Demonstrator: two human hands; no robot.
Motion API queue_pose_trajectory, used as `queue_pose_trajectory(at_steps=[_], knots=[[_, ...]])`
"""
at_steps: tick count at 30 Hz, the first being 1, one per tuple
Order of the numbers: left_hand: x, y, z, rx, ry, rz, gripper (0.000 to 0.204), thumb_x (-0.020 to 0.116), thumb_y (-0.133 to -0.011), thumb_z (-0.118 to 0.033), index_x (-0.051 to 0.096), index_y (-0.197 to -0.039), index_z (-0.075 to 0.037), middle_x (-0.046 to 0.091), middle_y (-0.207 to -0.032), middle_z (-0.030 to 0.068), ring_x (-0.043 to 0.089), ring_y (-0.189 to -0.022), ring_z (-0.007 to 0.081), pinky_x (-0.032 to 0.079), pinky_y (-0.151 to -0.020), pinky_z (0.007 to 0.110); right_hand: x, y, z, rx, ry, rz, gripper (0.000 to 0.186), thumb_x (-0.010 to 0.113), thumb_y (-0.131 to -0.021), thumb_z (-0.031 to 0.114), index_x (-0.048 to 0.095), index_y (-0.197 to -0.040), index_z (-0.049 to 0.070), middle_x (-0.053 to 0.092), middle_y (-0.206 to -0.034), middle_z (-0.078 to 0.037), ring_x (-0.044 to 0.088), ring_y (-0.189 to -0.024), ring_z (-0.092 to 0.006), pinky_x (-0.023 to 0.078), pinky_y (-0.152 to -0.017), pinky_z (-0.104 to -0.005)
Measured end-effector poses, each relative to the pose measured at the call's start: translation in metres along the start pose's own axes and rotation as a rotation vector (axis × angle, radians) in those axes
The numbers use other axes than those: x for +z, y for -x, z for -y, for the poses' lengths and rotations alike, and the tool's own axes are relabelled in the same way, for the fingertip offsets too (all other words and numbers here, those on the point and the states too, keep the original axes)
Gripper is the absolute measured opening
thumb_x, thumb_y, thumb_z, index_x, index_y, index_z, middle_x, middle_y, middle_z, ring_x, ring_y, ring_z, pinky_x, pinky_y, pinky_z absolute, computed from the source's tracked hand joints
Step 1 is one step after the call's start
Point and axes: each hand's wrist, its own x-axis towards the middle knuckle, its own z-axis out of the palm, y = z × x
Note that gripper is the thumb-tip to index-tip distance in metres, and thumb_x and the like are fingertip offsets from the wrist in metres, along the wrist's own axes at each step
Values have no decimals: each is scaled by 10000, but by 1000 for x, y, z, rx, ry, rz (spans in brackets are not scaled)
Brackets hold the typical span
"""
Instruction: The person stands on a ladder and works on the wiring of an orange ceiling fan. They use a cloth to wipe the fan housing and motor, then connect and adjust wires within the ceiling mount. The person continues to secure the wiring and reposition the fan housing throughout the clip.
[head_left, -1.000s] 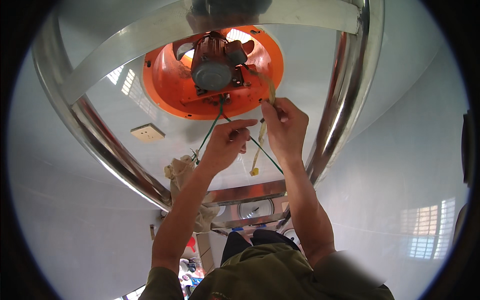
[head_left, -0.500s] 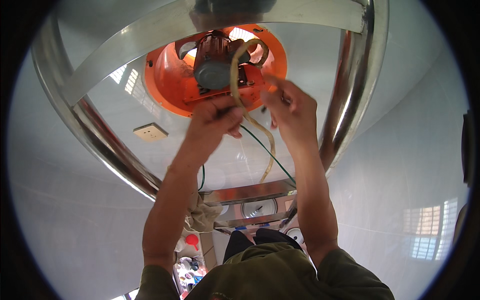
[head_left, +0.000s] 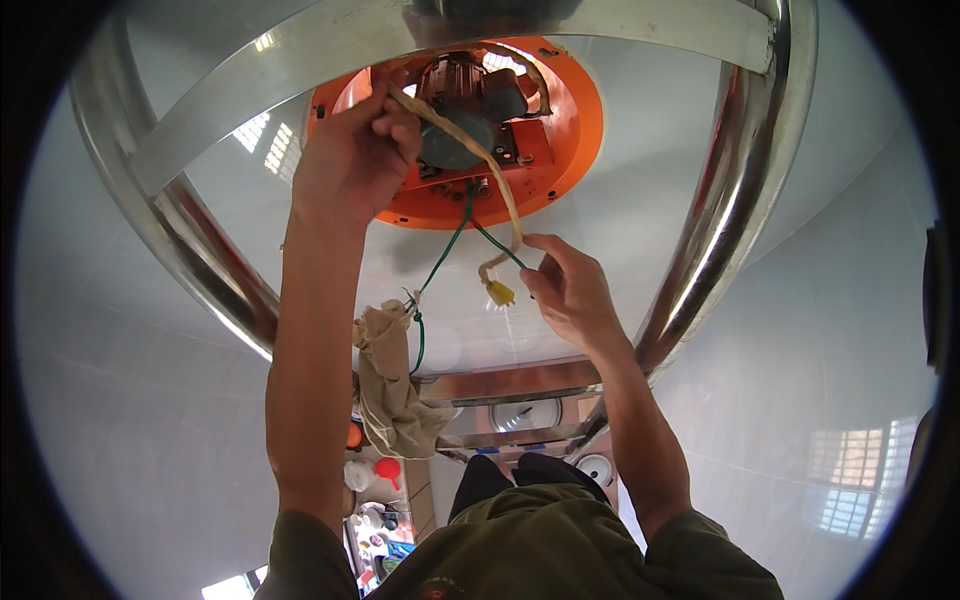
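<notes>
An exhaust fan with an orange round housing (head_left: 578, 130) and a dark motor (head_left: 445, 152) is set in the wall ahead. My left hand (head_left: 350, 160), raised at the housing's left side, is closed on a beige power cord (head_left: 478, 150). The cord droops in front of the motor to a yellow plug (head_left: 500, 293). A green string (head_left: 442, 258) is looped at the motor's base. One length of it runs to my right hand (head_left: 572, 295), whose thumb and forefinger pinch it beside the cord. On its other length hangs a tan cloth bag (head_left: 388, 375).
A shiny metal tube frame (head_left: 690, 250) curves around both arms, with a flat bar (head_left: 250, 85) crossing above. Ladder rungs (head_left: 510, 382) stand below at my legs. Far down are a red scoop (head_left: 388, 470) and a cluttered surface with several small items.
My left hand has risen to the upper left, drawing the cord across the motor. My right hand has come down and away from the housing. The bag and plug now show.
</notes>
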Motion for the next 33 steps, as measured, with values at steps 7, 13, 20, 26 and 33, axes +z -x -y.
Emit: queue_pose_trajectory(at_steps=[7,13,20,26,33], knots=[[-10,-30,-5,45,136,-19,196,529,-1109,-53,660,-1211,50,667,-1009,84,575,-800,126,574,-758,295,24,-22,13,-14,54,-73,310,714,-934,156,728,-1228,58,690,-796,-117,688,-771,-312,533,-759,-445],[-9,-40,5,142,199,-67,177,511,-1116,-62,663,-1140,26,681,-1028,90,614,-823,160,605,-794,322,42,-36,20,-5,62,-132,206,712,-951,162,746,-1134,74,703,-847,-122,692,-783,-326,530,-758,-463],[-14,-40,2,159,132,-118,175,533,-1118,-91,667,-1148,17,678,-1016,77,613,-811,141,602,-780,318,57,-53,13,-236,-83,-406,62,729,-943,88,737,-944,27,662,-795,-137,659,-706,-308,506,-664,-439],[6,22,50,356,-441,-260,301,621,-1089,-119,690,-1353,8,646,-871,33,585,-740,99,542,-671,263,5,-57,62,-438,-118,-651,47,760,-909,20,722,-922,-3,616,-752,-102,596,-586,-229,468,-569,-373],[1,68,152,262,-1012,-105,221,679,-986,7,662,-1197,74,721,-838,111,674,-729,154,551,-679,311,-13,-58,117,-635,282,-652,73,769,-916,95,709,-908,54,635,-838,-53,644,-624,-267,514,-581,-396]])
